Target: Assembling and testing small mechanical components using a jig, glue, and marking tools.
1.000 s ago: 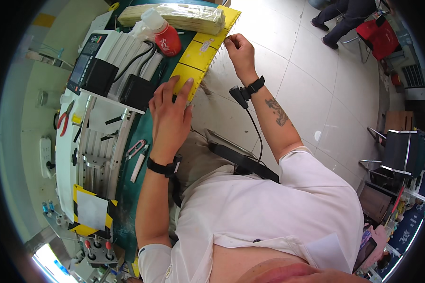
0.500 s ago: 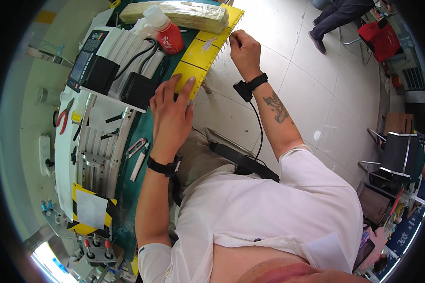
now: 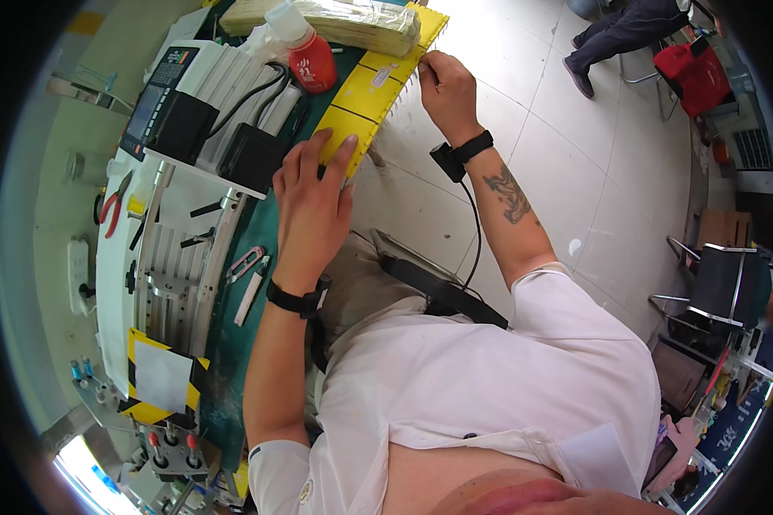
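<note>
A long yellow board (image 3: 356, 96) with black cross lines lies along the right edge of the green-topped bench. Fine, thin pieces stick out in a row from its right edge. My left hand (image 3: 311, 193) rests on the near end of the board, its fingers stretched out and apart. At the far right edge of the board my right hand (image 3: 448, 90) is closed in a pinch. Whatever sits between those fingertips is too small to make out. A black band with a small cabled device (image 3: 447, 161) is strapped to my right wrist.
Left of the board stands a red bottle (image 3: 311, 64) with a white cap, near a wrapped pale bundle (image 3: 352, 24). A bench machine (image 3: 176, 184) fills the left side. A pink cutter (image 3: 246, 264) and a white marker-like stick (image 3: 252, 292) lie nearby. Another person's legs (image 3: 605, 43) show at upper right.
The whole view has shifted slightly. My left hand stays on the board and my right hand stays pinched at its edge, with hardly any movement.
</note>
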Demonstrator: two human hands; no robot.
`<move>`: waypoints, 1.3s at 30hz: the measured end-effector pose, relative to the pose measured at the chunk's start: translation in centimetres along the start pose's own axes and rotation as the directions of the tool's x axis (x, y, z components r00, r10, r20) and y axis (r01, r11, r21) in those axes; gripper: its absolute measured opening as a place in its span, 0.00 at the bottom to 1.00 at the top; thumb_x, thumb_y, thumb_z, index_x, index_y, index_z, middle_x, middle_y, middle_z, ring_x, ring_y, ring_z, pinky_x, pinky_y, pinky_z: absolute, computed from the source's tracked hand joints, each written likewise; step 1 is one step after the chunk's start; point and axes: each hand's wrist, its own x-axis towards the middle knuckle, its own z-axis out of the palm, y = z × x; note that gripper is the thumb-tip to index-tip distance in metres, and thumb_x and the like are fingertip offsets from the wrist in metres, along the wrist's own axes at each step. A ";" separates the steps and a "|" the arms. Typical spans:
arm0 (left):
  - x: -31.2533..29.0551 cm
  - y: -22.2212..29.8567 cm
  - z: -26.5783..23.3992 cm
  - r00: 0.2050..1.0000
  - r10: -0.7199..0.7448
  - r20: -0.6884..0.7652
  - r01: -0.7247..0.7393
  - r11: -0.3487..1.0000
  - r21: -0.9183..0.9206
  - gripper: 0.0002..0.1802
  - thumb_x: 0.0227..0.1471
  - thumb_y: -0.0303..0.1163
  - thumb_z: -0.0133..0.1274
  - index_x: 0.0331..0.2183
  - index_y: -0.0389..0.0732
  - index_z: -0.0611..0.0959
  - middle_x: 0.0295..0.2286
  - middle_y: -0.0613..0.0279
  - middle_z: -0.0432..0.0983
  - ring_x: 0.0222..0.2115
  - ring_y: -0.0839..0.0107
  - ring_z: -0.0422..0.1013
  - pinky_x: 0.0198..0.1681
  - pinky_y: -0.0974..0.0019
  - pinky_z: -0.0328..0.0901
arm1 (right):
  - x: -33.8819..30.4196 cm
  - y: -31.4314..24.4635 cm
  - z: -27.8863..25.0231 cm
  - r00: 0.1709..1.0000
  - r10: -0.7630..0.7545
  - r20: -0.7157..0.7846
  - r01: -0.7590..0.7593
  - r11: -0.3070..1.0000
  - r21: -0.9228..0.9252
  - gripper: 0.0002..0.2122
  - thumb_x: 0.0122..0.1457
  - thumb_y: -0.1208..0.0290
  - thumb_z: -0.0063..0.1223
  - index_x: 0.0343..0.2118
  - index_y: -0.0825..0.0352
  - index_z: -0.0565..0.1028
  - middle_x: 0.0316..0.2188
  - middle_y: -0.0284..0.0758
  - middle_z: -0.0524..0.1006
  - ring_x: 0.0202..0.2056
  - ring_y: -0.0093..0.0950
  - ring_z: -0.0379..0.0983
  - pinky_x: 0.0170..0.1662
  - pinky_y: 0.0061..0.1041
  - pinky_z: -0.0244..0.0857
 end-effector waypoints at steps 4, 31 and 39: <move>-0.1 0.0 0.0 1.000 -0.004 0.003 0.004 1.000 0.010 0.43 0.58 0.23 0.68 0.73 0.53 0.77 0.71 0.52 0.68 0.69 0.44 0.64 0.70 0.39 0.61 | 0.0 0.2 0.1 0.999 -0.049 0.019 0.048 0.998 0.026 0.05 0.64 0.79 0.62 0.41 0.69 0.84 0.36 0.45 0.87 0.41 0.49 0.84 0.46 0.45 0.79; 0.0 0.0 0.0 1.000 -0.019 0.004 0.019 1.000 0.003 0.42 0.58 0.24 0.68 0.72 0.52 0.78 0.70 0.53 0.69 0.70 0.45 0.64 0.71 0.40 0.60 | 0.4 1.8 0.7 0.973 0.228 0.027 -0.230 0.961 0.156 0.08 0.69 0.69 0.66 0.39 0.70 0.84 0.28 0.40 0.87 0.27 0.33 0.84 0.37 0.33 0.78; -0.1 0.0 -0.1 1.000 -0.019 0.005 0.019 1.000 0.005 0.42 0.58 0.23 0.68 0.72 0.52 0.78 0.70 0.53 0.69 0.69 0.45 0.64 0.71 0.40 0.61 | 0.5 2.3 0.8 0.997 0.072 0.028 -0.072 0.997 0.019 0.05 0.68 0.72 0.64 0.37 0.68 0.82 0.31 0.40 0.87 0.30 0.40 0.85 0.38 0.36 0.79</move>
